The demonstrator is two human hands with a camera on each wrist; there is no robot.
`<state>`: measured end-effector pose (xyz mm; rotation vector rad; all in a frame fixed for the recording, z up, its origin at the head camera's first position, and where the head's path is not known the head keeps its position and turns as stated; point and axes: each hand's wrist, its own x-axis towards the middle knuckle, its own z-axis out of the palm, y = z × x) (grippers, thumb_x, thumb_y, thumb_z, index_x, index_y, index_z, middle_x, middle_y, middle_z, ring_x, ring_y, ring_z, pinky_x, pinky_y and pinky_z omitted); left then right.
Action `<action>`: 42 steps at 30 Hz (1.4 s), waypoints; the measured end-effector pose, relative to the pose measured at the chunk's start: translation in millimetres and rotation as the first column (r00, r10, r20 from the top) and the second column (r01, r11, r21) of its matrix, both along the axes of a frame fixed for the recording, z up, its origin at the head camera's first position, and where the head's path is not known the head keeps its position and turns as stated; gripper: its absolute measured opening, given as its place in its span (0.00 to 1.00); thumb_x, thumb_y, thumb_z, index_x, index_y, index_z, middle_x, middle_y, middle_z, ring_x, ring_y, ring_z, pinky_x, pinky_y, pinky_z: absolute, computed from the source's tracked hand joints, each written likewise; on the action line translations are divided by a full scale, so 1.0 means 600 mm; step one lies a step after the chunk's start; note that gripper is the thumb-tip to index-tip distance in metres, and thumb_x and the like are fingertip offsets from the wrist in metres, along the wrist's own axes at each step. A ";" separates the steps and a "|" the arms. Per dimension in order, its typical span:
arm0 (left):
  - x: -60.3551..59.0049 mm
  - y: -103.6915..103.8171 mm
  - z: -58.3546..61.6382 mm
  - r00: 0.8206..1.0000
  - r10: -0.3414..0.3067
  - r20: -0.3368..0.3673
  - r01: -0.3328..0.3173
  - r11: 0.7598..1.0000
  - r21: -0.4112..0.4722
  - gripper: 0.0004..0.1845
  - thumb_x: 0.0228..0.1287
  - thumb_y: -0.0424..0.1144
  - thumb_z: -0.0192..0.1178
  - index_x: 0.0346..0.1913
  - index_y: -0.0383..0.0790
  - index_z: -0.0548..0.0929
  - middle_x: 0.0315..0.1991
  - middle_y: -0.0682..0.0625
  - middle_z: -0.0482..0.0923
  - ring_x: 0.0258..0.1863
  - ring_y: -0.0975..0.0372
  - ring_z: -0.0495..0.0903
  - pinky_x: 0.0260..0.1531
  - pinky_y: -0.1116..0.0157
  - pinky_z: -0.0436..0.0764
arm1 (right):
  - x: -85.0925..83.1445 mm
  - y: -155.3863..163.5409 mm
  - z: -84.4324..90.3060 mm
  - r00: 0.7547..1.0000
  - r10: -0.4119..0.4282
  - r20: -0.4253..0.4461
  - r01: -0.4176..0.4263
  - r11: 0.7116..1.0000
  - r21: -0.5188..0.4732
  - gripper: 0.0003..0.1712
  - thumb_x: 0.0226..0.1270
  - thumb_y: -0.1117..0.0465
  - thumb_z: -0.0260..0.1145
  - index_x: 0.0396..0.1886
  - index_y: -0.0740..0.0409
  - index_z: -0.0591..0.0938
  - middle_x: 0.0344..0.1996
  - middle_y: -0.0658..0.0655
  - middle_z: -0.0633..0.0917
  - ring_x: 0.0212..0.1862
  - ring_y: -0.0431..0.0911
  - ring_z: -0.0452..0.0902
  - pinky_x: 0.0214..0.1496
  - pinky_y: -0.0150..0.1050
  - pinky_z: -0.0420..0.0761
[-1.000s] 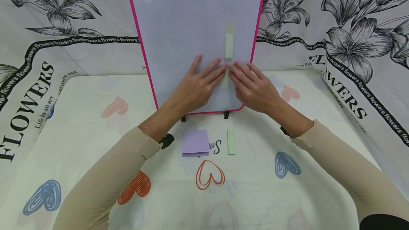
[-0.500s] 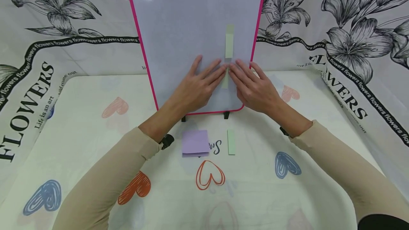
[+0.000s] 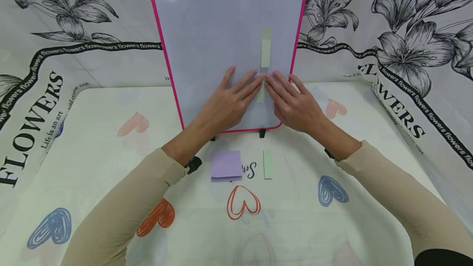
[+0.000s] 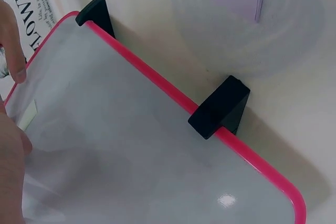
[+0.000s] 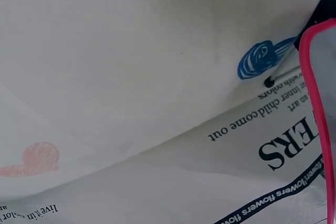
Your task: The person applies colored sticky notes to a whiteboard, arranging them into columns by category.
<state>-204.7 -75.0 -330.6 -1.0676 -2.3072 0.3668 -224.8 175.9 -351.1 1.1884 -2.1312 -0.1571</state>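
Left hand (image 3: 229,104) and right hand (image 3: 293,104) laid flat, fingers straight, fingertips pressing a pale green strip (image 3: 260,92) against the whiteboard (image 3: 207,24). Strip caught between the two hands, equally near each, long axis upright. Second green strip (image 3: 265,52) stuck just above the fingertips. Behind the wrists, on the counter (image 3: 111,167): purple notes (image 3: 226,165), another green strip (image 3: 267,164).
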 end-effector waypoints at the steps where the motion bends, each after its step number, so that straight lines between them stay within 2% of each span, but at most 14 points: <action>1: 0.001 0.000 0.000 1.000 0.000 -0.001 0.000 1.000 -0.004 0.29 0.73 0.37 0.46 0.75 0.37 0.63 0.76 0.46 0.59 0.78 0.54 0.52 0.73 0.42 0.43 | 0.001 0.000 -0.001 1.000 0.001 0.000 -0.001 1.000 0.000 0.37 0.65 0.62 0.63 0.73 0.67 0.65 0.73 0.65 0.66 0.76 0.56 0.56 0.75 0.55 0.57; 8: 0.010 -0.002 -0.006 1.000 -0.003 -0.016 0.002 0.999 -0.044 0.28 0.72 0.36 0.46 0.74 0.37 0.65 0.75 0.47 0.61 0.77 0.54 0.53 0.73 0.42 0.46 | 0.008 0.003 -0.009 1.000 0.004 0.017 -0.004 1.000 -0.004 0.38 0.64 0.62 0.64 0.73 0.67 0.66 0.72 0.64 0.67 0.76 0.56 0.57 0.75 0.55 0.55; 13: 0.027 -0.013 -0.007 0.999 -0.015 0.043 0.017 0.999 -0.036 0.28 0.72 0.37 0.48 0.74 0.37 0.66 0.75 0.46 0.61 0.77 0.54 0.52 0.73 0.42 0.45 | 0.021 0.001 -0.014 0.998 0.036 0.046 -0.034 0.999 -0.041 0.38 0.58 0.63 0.69 0.69 0.68 0.72 0.69 0.64 0.71 0.74 0.55 0.61 0.74 0.54 0.59; 17: 0.049 -0.026 -0.007 0.995 -0.030 0.098 0.032 0.999 -0.022 0.30 0.69 0.40 0.53 0.73 0.36 0.68 0.76 0.45 0.60 0.78 0.53 0.51 0.73 0.42 0.43 | 0.035 0.000 -0.020 0.997 0.047 0.060 -0.045 0.999 -0.025 0.37 0.57 0.62 0.70 0.67 0.69 0.73 0.68 0.65 0.72 0.73 0.56 0.62 0.73 0.55 0.61; 22: 0.086 -0.051 -0.016 0.991 -0.045 0.125 0.050 0.998 -0.038 0.30 0.68 0.43 0.56 0.71 0.37 0.71 0.75 0.46 0.61 0.77 0.54 0.54 0.73 0.42 0.47 | 0.051 -0.003 -0.026 0.995 0.064 0.077 -0.064 0.998 0.000 0.38 0.57 0.61 0.70 0.68 0.69 0.73 0.68 0.66 0.72 0.73 0.57 0.62 0.72 0.56 0.62; 26: 0.116 -0.070 -0.029 0.979 -0.077 0.188 0.083 0.996 -0.028 0.29 0.67 0.42 0.56 0.70 0.37 0.72 0.74 0.46 0.63 0.76 0.54 0.57 0.72 0.42 0.52 | 0.072 -0.012 -0.032 0.990 0.081 0.113 -0.081 0.997 0.001 0.38 0.56 0.58 0.71 0.67 0.67 0.74 0.67 0.65 0.74 0.72 0.56 0.65 0.70 0.56 0.66; 29: 0.134 -0.082 -0.037 0.965 -0.093 0.246 0.096 0.995 -0.002 0.29 0.67 0.41 0.56 0.70 0.37 0.73 0.73 0.46 0.65 0.75 0.55 0.60 0.71 0.42 0.55 | 0.093 -0.022 -0.035 0.981 0.095 0.171 -0.095 0.995 -0.010 0.35 0.59 0.56 0.71 0.65 0.66 0.76 0.65 0.64 0.77 0.70 0.56 0.68 0.67 0.55 0.69; 31: 0.144 -0.091 -0.042 0.954 -0.096 0.285 0.097 0.995 0.011 0.28 0.67 0.41 0.56 0.69 0.37 0.74 0.72 0.46 0.67 0.74 0.55 0.62 0.70 0.42 0.56 | 0.108 -0.032 -0.038 0.967 0.117 0.228 -0.114 0.993 -0.027 0.34 0.61 0.54 0.71 0.64 0.65 0.77 0.63 0.63 0.78 0.68 0.56 0.70 0.66 0.54 0.71; 33: 0.153 -0.101 -0.045 0.944 -0.093 0.316 0.093 0.996 0.015 0.27 0.67 0.42 0.57 0.68 0.37 0.75 0.71 0.46 0.69 0.72 0.54 0.65 0.70 0.43 0.57 | 0.124 -0.041 -0.041 0.942 0.155 0.298 -0.142 0.988 -0.065 0.33 0.61 0.53 0.71 0.63 0.65 0.79 0.61 0.62 0.80 0.66 0.55 0.72 0.64 0.53 0.73; 38: 0.172 -0.126 -0.054 0.923 -0.071 0.379 0.077 0.997 -0.001 0.27 0.67 0.43 0.58 0.67 0.37 0.76 0.69 0.44 0.72 0.69 0.54 0.69 0.70 0.43 0.57 | 0.157 -0.060 -0.046 0.846 0.252 0.470 -0.198 0.967 -0.163 0.30 0.60 0.54 0.74 0.59 0.63 0.82 0.58 0.59 0.82 0.66 0.56 0.73 0.63 0.53 0.73; 42: 0.183 -0.146 -0.063 0.907 -0.073 0.414 0.076 0.997 0.008 0.26 0.67 0.43 0.60 0.66 0.37 0.77 0.67 0.43 0.74 0.68 0.54 0.72 0.69 0.42 0.58 | 0.175 -0.072 -0.048 0.776 0.271 0.570 -0.190 0.961 -0.198 0.28 0.61 0.54 0.74 0.58 0.63 0.82 0.58 0.58 0.83 0.67 0.54 0.72 0.63 0.53 0.73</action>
